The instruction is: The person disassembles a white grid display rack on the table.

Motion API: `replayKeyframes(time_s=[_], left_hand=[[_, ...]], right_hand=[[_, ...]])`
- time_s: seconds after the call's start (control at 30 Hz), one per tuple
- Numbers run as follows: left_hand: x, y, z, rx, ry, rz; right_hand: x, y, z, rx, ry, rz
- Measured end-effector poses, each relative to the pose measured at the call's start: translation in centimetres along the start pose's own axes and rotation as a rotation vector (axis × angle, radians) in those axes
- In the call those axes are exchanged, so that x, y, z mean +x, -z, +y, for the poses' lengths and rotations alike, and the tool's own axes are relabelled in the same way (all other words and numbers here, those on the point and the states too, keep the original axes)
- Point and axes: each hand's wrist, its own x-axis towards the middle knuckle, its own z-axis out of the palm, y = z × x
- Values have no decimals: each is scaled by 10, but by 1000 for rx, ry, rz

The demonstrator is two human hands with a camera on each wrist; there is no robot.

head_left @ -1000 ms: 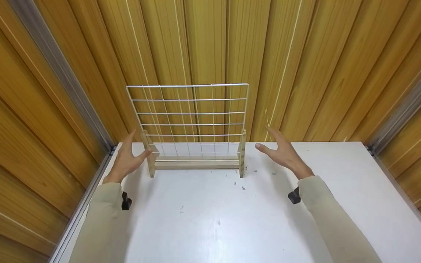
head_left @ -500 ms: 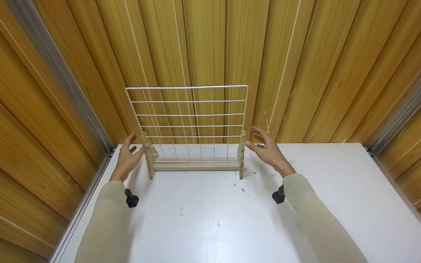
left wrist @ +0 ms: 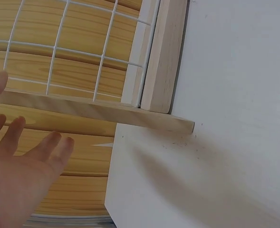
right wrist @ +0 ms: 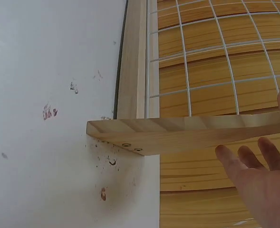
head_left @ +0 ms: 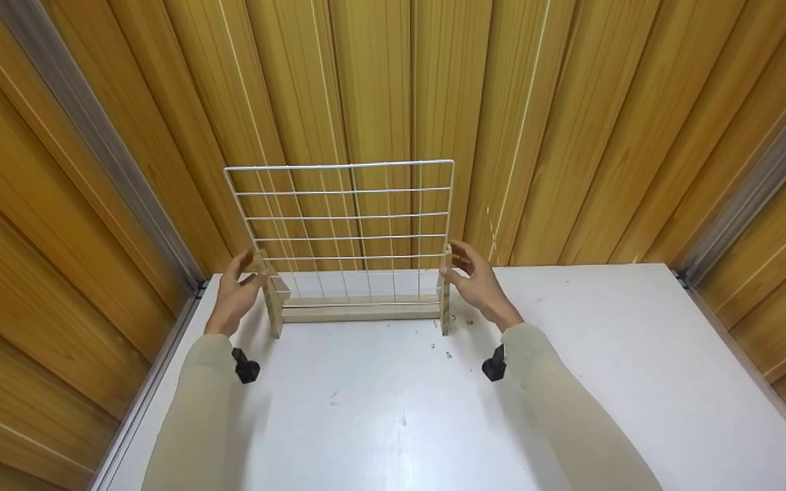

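1. Nearest, two pale sleeves (head_left: 192,416) reach forward over the white surface (head_left: 393,423), which carries a few dark specks (head_left: 448,355) close to the rack's right foot.
2. The rack (head_left: 360,314) stands on the surface by its far edge, left of centre. A wooden crossbar low down joins the left upright (head_left: 272,307) and the right upright (head_left: 445,314).
3. The left hand (head_left: 233,296) is around the upper left upright, thumb in front, fingers loosely spread behind; its wrist view shows a gap between fingers and wood.
4. The right hand (head_left: 480,283) straddles the other upright likewise, thumb at the front edge, fingers extended on the outer side; I cannot tell whether it pinches the wood.
5. The uprights look like the right hold: flat, stiff, probably not slippery, with metal fittings (right wrist: 126,145) in the right one's lower outer face. The whole should be light for its width, so an even two-sided grip would keep it level.
6. Above the crossbar rises the white wire grid (head_left: 359,216). It looks rigid, but thin enough to bend if squeezed, making it a poorer handle.
7. Farthest, wood-patterned panelling (head_left: 591,136) forms the backdrop.
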Motion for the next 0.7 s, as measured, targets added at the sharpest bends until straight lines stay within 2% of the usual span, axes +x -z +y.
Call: replayKeyframes(time_s=[0.4,0.7], left_hand=[[5,-5,-2,-30,25,-21],[7,-8,-7,-53,26,-34]], right_hand=[[5,-10,-2,105,38,14],[6,-8,1,119,45,31]])
